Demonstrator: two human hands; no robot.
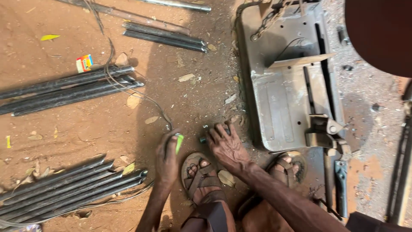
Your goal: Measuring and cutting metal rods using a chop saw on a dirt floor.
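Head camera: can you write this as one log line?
left hand: holds green object | right hand: on small dark piece | ground: metal rods

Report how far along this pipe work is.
Done, by the look of it: dark pipes lie in bundles on the dirt, one at lower left, another at mid left. In hand: the left hand touches a green-tipped object; the right hand rests on a small dark piece beside the metal saw base. What remains cannot be told.
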